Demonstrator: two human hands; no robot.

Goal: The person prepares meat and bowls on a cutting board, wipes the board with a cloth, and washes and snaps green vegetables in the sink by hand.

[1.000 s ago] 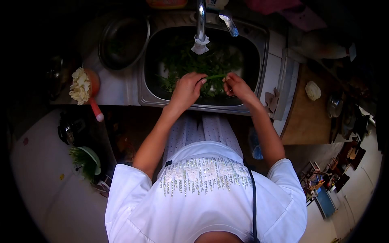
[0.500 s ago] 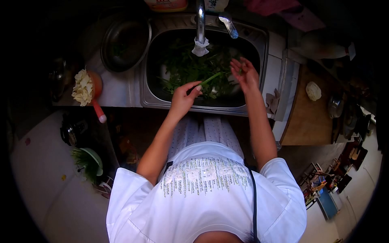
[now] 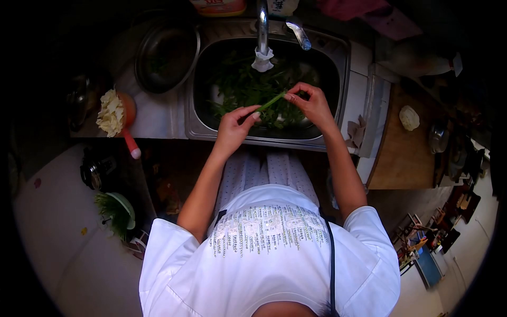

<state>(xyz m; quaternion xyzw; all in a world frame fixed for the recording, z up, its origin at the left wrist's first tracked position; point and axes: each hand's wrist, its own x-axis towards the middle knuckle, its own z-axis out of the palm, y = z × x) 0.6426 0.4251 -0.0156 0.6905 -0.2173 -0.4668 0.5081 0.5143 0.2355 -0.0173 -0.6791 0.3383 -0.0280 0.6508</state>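
Observation:
A long green stalk (image 3: 272,101) slants up to the right between my two hands, over the sink (image 3: 193,113). My left hand (image 3: 236,122) pinches its lower end between thumb and fingers. At the upper end, the thumb and fingertips of my right hand (image 3: 311,103) close on the stalk. Beneath, a heap of leafy greens (image 3: 248,84) lies in the basin, much of it in shadow. The faucet (image 3: 263,31), with a white piece wrapped round its spout, hangs over the greens.
Left of the sink are a metal pan (image 3: 168,58) and a red-handled strainer or scoop (image 3: 129,142) full of pale pieces (image 3: 111,113). On the right, a wooden board (image 3: 401,153) bears a small white item (image 3: 409,118). A bowl of long greens (image 3: 116,211) stands lower left.
My right hand has come down and left from above the basin and now grips the stalk's upper end. My left hand still holds the lower end, shifted slightly left.

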